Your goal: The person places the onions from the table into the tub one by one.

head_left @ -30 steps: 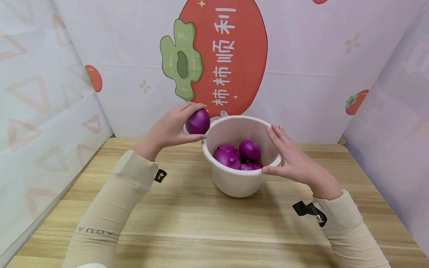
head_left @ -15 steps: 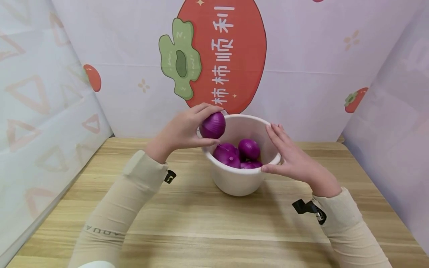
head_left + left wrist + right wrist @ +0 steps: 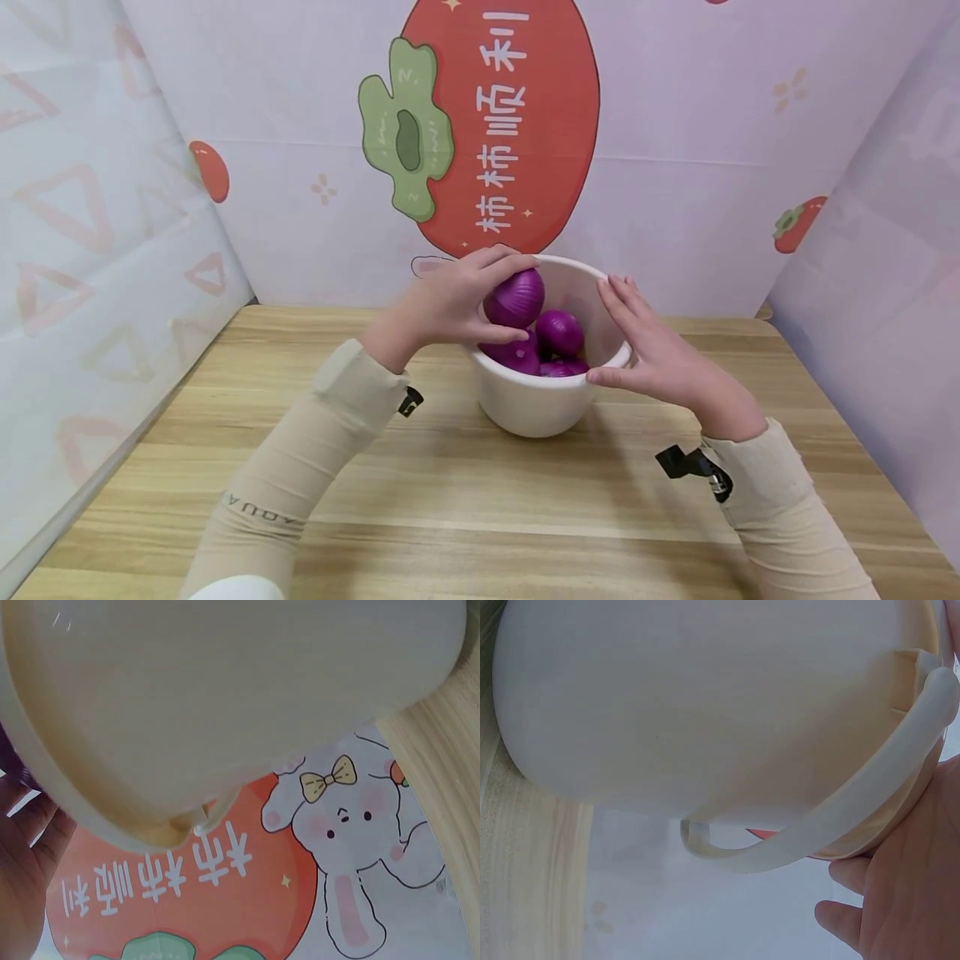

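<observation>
A white plastic bucket (image 3: pixel 532 408) stands upright on the table and holds several purple-red onions (image 3: pixel 559 333). Over the left part of its mouth, my left hand (image 3: pixel 450 304) grips another red onion (image 3: pixel 517 298) between thumb and fingers. That hand hides part of the bucket's left rim. My right hand (image 3: pixel 663 362) rests on the right rim, fingers and thumb fairly straight along the edge. In the left wrist view, the bucket's wall (image 3: pixel 225 690) covers most of the held onion (image 3: pixel 11 761). The bucket's handle (image 3: pixel 855 795) hangs outside, close to my right hand (image 3: pixel 919 877).
The wood-grain table (image 3: pixel 480 508) extends toward me in front of the bucket. A printed cloth backdrop (image 3: pixel 675 167) rises behind it, with pale side walls (image 3: pixel 97 225) at left and right. Sleeves and black wrist straps (image 3: pixel 690 467) cover my forearms.
My left hand has carried its onion rightward and slightly down, from left of the bucket to over the mouth. The right hand and the bucket have stayed in place.
</observation>
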Tool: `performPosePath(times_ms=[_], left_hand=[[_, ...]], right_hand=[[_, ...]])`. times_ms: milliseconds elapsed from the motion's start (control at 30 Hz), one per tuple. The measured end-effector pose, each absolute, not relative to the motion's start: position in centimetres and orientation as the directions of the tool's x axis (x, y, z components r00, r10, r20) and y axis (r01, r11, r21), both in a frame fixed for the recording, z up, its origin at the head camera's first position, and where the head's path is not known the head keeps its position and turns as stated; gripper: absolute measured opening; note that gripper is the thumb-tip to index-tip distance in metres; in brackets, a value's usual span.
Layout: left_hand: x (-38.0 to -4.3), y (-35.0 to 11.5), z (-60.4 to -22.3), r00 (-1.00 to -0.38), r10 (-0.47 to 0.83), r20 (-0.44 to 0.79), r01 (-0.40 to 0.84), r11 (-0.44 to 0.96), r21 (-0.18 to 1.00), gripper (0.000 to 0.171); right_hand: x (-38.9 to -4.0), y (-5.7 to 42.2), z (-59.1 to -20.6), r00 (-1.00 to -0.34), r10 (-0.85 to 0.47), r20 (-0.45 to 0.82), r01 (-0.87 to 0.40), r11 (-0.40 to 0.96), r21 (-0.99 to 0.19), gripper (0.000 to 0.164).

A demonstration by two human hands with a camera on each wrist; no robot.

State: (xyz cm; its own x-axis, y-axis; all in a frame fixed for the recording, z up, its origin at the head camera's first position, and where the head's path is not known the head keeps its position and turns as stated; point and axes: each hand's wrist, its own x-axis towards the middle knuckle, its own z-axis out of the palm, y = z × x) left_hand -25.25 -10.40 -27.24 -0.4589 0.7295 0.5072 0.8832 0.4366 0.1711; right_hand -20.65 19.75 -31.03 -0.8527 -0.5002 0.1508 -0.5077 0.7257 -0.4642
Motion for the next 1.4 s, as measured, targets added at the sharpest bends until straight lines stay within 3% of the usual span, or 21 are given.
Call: performPosePath(times_ms=[367, 733, 1100, 1400], left_hand=[[-25.4, -8.0, -27.8, -0.399, 0.798, 0.452, 0.914, 0.382, 0.134, 0.072], [-25.3, -7.1, -28.3, -0.481, 0.831, 0.278, 0.874, 0.432, 0.222, 0.077], [-25.4, -7.1, -28.6, -0.464, 0.838, 0.287, 0.878, 0.392, 0.275, 0.079], [-24.9, -7.8, -28.4, -0.468, 0.824, 0.319, 0.883, 0.434, 0.176, 0.061]], right_hand=[[-20.9, 19.9, -31.1, -0.848, -0.507, 0.154, -0.514, 0.719, -0.467, 0.114], [-21.0, 19.7, -31.1, -0.851, -0.504, 0.151, -0.51, 0.718, -0.473, 0.114], [-20.6, 19.8, -31.0, -0.853, -0.499, 0.153, -0.507, 0.722, -0.47, 0.114], [-20.7, 19.9, -31.2, -0.849, -0.504, 0.16, -0.516, 0.726, -0.454, 0.113]])
